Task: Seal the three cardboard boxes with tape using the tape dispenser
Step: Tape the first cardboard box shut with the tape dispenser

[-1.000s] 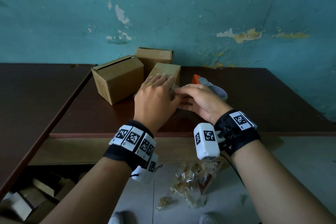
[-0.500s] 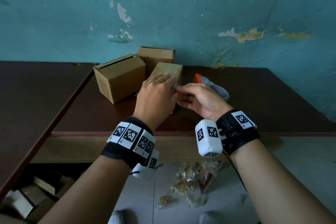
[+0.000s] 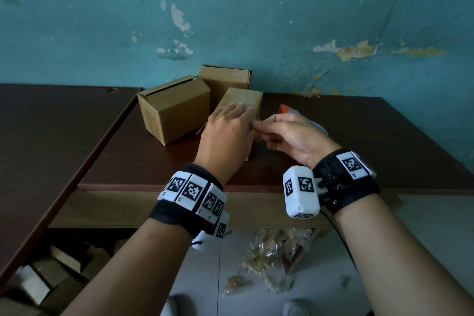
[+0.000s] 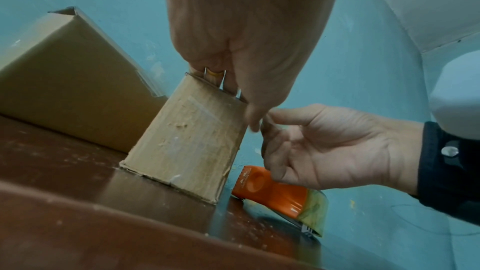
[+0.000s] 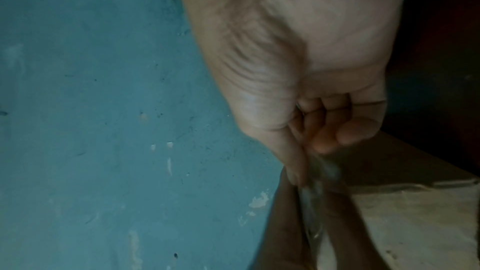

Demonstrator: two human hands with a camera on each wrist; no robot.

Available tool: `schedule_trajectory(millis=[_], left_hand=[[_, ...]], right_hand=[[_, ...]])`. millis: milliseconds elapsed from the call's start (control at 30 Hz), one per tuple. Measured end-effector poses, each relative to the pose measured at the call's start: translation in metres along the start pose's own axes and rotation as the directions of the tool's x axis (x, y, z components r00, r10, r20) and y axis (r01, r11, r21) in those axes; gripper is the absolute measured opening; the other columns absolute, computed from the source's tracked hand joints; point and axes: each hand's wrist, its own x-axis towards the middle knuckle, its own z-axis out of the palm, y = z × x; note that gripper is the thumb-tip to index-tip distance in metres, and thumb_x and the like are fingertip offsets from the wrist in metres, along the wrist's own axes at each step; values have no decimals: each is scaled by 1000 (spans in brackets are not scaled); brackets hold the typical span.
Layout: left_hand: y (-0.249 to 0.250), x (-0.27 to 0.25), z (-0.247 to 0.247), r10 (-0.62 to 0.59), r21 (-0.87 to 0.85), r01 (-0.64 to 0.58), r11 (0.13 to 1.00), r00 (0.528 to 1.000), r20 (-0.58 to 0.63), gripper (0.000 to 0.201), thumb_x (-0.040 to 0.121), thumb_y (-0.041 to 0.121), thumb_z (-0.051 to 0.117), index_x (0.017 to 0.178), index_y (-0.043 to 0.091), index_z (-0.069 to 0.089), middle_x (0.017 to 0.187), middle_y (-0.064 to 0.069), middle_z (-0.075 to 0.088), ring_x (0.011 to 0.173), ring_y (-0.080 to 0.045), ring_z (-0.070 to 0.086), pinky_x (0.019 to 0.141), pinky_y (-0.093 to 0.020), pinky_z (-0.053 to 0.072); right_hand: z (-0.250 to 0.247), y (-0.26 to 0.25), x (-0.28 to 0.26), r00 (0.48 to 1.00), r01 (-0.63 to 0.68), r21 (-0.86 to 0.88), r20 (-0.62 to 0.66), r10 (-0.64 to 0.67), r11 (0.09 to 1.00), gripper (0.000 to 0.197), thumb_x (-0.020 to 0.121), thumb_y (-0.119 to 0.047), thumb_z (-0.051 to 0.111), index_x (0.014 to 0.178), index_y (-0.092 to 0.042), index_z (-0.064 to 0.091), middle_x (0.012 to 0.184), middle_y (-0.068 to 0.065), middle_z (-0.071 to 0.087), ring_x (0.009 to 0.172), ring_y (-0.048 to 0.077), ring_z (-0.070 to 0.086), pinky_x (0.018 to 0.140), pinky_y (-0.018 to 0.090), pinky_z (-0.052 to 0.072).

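Under the flat left hand (image 3: 227, 136) fingers (image 3: 234, 110) lies 1 box (image 4: 187, 141), apparently.

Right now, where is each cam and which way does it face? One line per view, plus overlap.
Head: looks forward and down at the table, three boxes and wall; both forearms, left hand flat on the near box, right hand beside it.
Left wrist: low, looks along the left palm at that box, the dispenser, the right hand.
Right wrist: looks along the curled right hand at wall.
Shared: head and left wrist both show box, dispenser, both hands.
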Motion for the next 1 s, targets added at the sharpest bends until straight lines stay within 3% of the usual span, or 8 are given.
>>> schedule_trajectory(millis=[200, 367, 467, 567, 633, 700, 800, 1000], left_hand=[[2, -5, -6, -19, 10, 19, 1000, 997, 80, 59, 92, 22, 79, 146, 6, 60, 148, -15, 62, 143, -35, 53, 122, -49, 37], [3, -3, -21, -32, -132, 52, 990, 988, 154, 57, 96, 19, 66, 151, 9, 54, 155, -15, 53, 143, -38, 51, 118, -52, 43], [-3, -3, -30, -133, -255, 181, 950, 972, 193, 71, 93, 26, 72, 158, 18, 43, 159, -7, 38, 140, -35, 49, 108, -48, 55], [-13, 1, -46, -306, -388, 314, 867, 948, 85, 58, 95, 32, 67, 150, 21, 52, 148, -1, 47, 130, -21, 53, 101, -32, 54], [-25, 5, -53, -511, -458, 491, 741, 855, 91, 42, 98, 35, 61, 138, 21, 61, 134, 0, 59, 120, -17, 59, 99, -31, 52], [-36, 5, -52, -672, -537, 679, 500, 696, 253, 34, 98, 43, 58, 125, 24, 64, 119, 0, 67, 110, -21, 64, 101, -45, 55], [-45, -1, -45, -685, -567, 812, 142, 494, 535, 41, 102, 49, 59, 124, 16, 67, 118, -5, 71, 110, -25, 67, 104, -50, 55], [-44, -7, -44, -464, -564, 802, -198, 430, 774, 50, 99, 44, 67, 127, 3, 65, 122, -16, 69, 113, -29, 69, 98, -42, 60]], right_hand=[[-8, -2, 3, 1000, -18, -27, 17, 19, 999, 10, 92, -13, 80, 86, -11, 72, 74, 1, 70, 64, 10, 62, 60, 25, 53], [-8, 1, 3, 995, -100, 77, 4, 100, 992, 6, 92, -9, 78, 89, -8, 73, 67, 1, 62, 68, 13, 55, 60, 25, 46], [-7, 2, 2, 990, -140, 158, -11, 143, 977, 6, 93, -7, 75, 96, -6, 70, 67, 2, 54, 63, 12, 50, 62, 26, 44], [-7, 1, 2, 985, -165, 192, -18, 171, 967, 6, 95, -7, 72, 99, -7, 68, 67, 0, 52, 58, 10, 47, 58, 24, 43], [-7, 1, 2, 984, -173, 199, -9, 178, 965, 5, 96, -8, 70, 93, -10, 67, 64, -2, 50, 57, 10, 44, 57, 24, 40], [-7, 2, 2, 981, -191, 205, 21, 191, 960, 10, 97, -10, 69, 89, -13, 65, 64, -3, 45, 56, 9, 43, 56, 23, 39], [-8, 4, 3, 972, -235, 225, 59, 228, 945, 15, 96, -16, 70, 84, -16, 62, 65, -4, 38, 56, 9, 39, 53, 22, 38], [-10, 4, 1, 959, -274, 247, 137, 246, 930, 15, 86, -25, 80, 85, -19, 66, 62, -6, 36, 56, 8, 35, 57, 22, 34]])
